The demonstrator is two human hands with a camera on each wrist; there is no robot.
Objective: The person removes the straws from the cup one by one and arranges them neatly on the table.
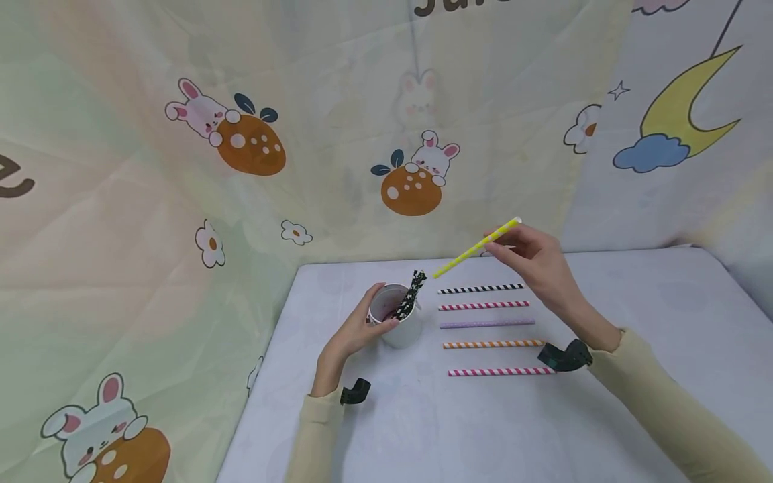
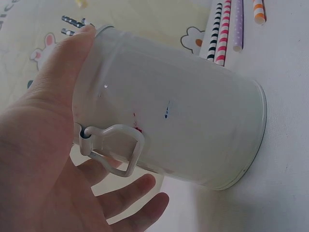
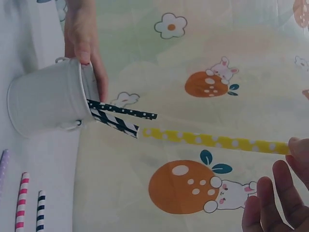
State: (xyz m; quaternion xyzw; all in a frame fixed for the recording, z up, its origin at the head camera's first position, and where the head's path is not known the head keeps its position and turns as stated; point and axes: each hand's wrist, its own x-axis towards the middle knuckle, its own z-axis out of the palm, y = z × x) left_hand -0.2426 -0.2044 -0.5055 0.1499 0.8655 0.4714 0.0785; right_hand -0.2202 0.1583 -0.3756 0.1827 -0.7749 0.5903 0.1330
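Note:
My left hand [image 1: 357, 330] grips the rim of a small white metal bucket [image 1: 403, 334], thumb on one side and fingers round the other. Two black-and-white paper straws [image 3: 120, 121], one dotted and one striped, lean out of the bucket's mouth. A wire handle loop [image 2: 116, 150] shows on its side in the left wrist view. Up to the right, my right hand [image 1: 537, 265] pinches a yellow straw with white dots [image 1: 474, 252] near its upper end. The straw slants down toward the bucket, its lower tip close to the tops of the black straws.
Right of the bucket several straws lie in a row on the white-covered table [image 1: 410, 429]: black striped [image 1: 481, 289], red striped [image 1: 483, 305], purple dotted [image 1: 488, 323], orange striped [image 1: 494, 345] and pink striped [image 1: 501, 371]. A printed cloth backdrop [image 1: 338, 121] stands behind.

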